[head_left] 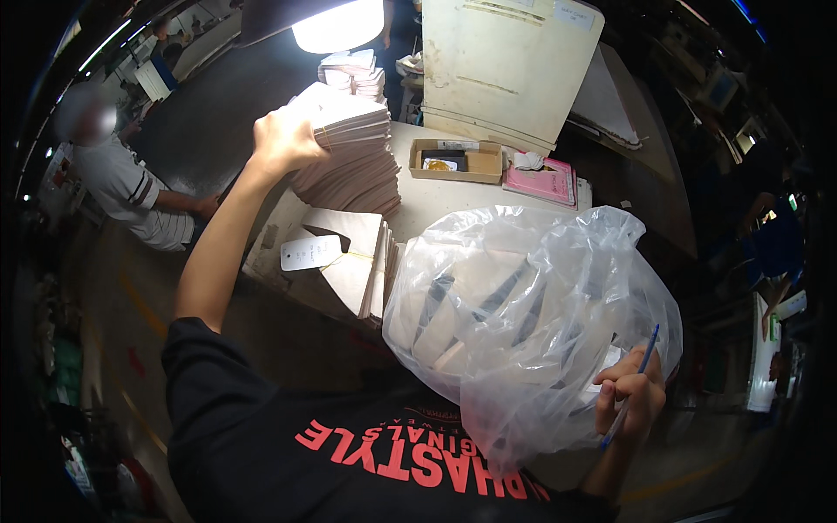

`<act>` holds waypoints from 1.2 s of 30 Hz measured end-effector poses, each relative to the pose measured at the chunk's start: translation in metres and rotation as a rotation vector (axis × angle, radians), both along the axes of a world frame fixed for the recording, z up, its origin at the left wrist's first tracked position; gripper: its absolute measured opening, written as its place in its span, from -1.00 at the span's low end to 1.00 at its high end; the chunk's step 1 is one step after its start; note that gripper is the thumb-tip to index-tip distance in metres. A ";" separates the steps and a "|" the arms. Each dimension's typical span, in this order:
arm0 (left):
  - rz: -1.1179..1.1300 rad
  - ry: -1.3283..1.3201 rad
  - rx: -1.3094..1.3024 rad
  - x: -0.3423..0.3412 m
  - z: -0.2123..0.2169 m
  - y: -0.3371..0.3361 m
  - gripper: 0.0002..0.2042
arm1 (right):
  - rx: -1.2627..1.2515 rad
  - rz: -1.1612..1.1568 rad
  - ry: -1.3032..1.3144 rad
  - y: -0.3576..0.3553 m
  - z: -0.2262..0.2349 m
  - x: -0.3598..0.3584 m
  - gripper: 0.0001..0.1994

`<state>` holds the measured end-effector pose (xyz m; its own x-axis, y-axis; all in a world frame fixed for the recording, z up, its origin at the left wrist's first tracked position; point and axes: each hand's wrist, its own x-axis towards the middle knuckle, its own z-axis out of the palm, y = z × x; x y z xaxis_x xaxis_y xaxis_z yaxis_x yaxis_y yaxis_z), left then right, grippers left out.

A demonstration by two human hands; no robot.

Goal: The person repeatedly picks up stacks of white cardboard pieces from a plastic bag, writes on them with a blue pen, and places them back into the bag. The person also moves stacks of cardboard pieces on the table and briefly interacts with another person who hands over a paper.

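Note:
My left hand (286, 139) is closed round the edge of the top bundle of pale flat pieces (353, 112), on a tall stack under the lamp. My right hand (635, 394) holds a slim blue pen (643, 362) at the lower right side of a large clear plastic bag (523, 296). Through the bag show pale flat pieces and dark strips. Beside the right fingers is a small white paper (608, 359), partly hidden by plastic. Left of the bag stands another banded bundle (357, 261) with a white tag (311, 253) on it.
A lit lamp (338, 28) hangs over the stack. Behind the bag, the white table (399, 139) carries a shallow cardboard box (455, 160) and a pink booklet (542, 183). An upright cream board (510, 74) rises at the back. Another person (131, 183) is at the left.

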<state>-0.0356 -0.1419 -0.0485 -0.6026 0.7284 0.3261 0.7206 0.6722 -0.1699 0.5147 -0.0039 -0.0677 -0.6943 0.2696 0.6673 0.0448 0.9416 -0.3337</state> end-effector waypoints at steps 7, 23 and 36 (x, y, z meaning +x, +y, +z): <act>-0.149 0.095 0.372 0.026 -0.005 -0.049 -0.38 | 0.023 0.045 0.001 0.004 0.000 0.002 -0.79; -0.795 -1.609 1.459 0.151 -0.083 -0.083 -0.21 | -0.191 -0.070 0.144 0.002 0.040 -0.009 -0.40; -0.806 -2.475 1.026 0.314 -0.142 -0.004 -0.11 | -0.470 0.037 0.035 -0.011 0.036 -0.026 -0.59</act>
<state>0.2786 -0.1457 -0.1906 -0.1422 0.9799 0.1401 -0.7630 -0.1987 0.6151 0.4888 -0.0149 -0.0315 -0.6881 0.5238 0.5021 -0.0045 0.6889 -0.7249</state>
